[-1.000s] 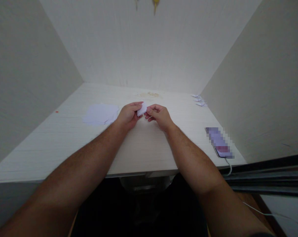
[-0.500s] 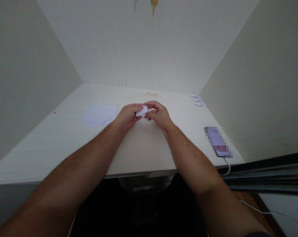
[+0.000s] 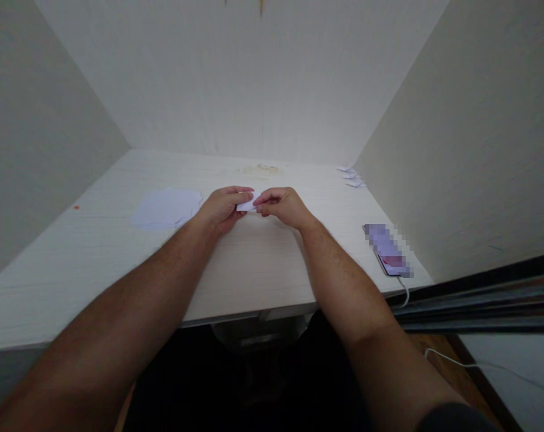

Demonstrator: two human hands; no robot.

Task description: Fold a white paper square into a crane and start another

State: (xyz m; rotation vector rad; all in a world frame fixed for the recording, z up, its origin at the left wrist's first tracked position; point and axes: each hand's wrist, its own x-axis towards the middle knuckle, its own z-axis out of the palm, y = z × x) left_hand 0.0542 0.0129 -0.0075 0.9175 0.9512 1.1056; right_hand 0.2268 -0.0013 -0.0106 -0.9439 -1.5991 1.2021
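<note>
My left hand (image 3: 220, 208) and my right hand (image 3: 281, 206) meet over the middle of a pale wooden desk (image 3: 119, 252). Between their fingertips they pinch a small folded white paper (image 3: 246, 204), mostly covered by the fingers. Both hands are closed on it, thumbs and forefingers touching its edges. A loose stack of white paper sheets (image 3: 166, 207) lies on the desk just left of my left hand.
A phone (image 3: 388, 249) with a white cable (image 3: 404, 296) lies near the desk's right front corner. Several small folded paper pieces (image 3: 352, 177) sit at the back right by the wall. White walls close the desk on three sides. A faint stain (image 3: 260, 169) marks the back.
The paper has been folded smaller and is now more covered by my fingers. My right fingers moved over it and pressed in. The camera view shifted slightly to the right.
</note>
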